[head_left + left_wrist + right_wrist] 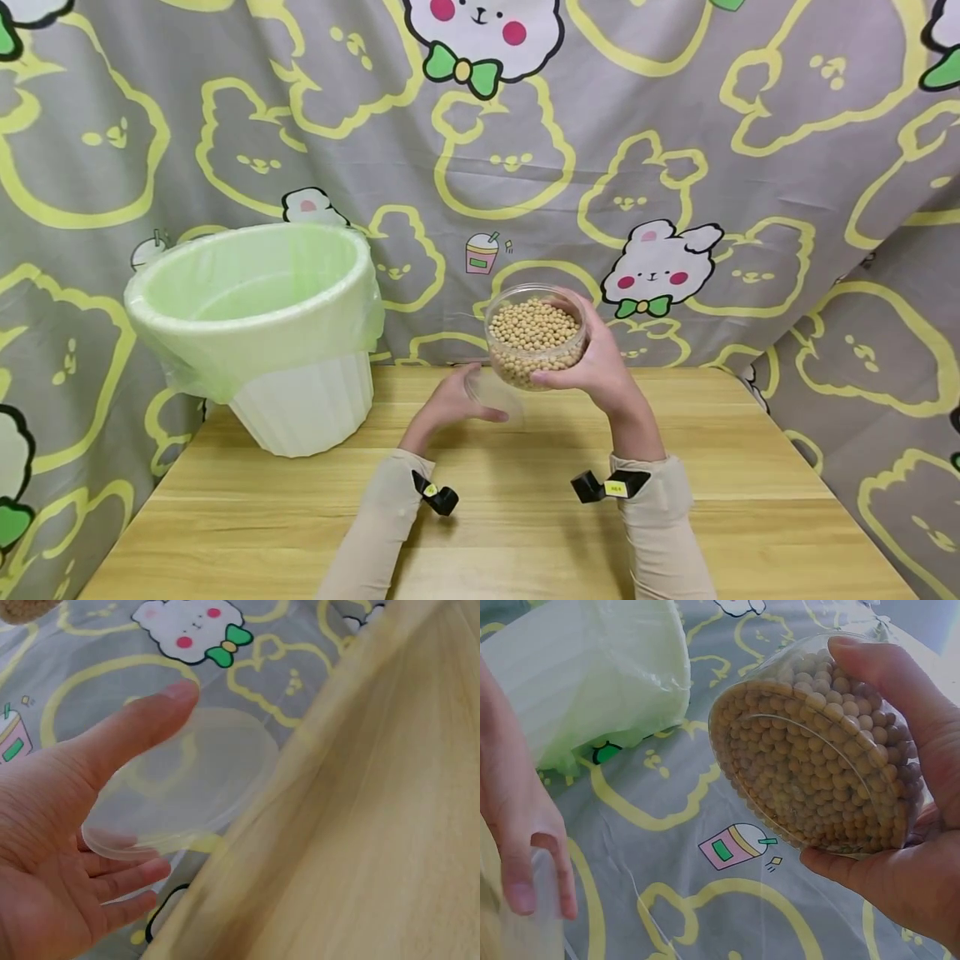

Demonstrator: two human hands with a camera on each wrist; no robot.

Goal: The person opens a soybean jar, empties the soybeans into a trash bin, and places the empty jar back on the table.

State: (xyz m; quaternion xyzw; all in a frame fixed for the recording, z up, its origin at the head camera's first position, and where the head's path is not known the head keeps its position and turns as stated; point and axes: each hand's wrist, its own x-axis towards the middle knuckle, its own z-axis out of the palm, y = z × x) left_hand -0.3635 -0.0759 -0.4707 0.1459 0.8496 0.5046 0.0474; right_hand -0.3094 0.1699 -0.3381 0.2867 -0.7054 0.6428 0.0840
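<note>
My right hand grips a clear round plastic jar above the table. Small round tan balls, like beads or soybeans, fill most of it, and its top has no cover on it. The right wrist view shows the jar's base tilted toward the camera, with thumb and fingers around its side. Lower and to the left, my left hand holds a thin translucent round lid by its edge, between thumb and fingers. The lid is apart from the jar and faint in the head view.
A white ribbed bin lined with a pale green plastic bag stands at the table's back left. Behind the wooden table hangs a grey patterned curtain, close to its back edge.
</note>
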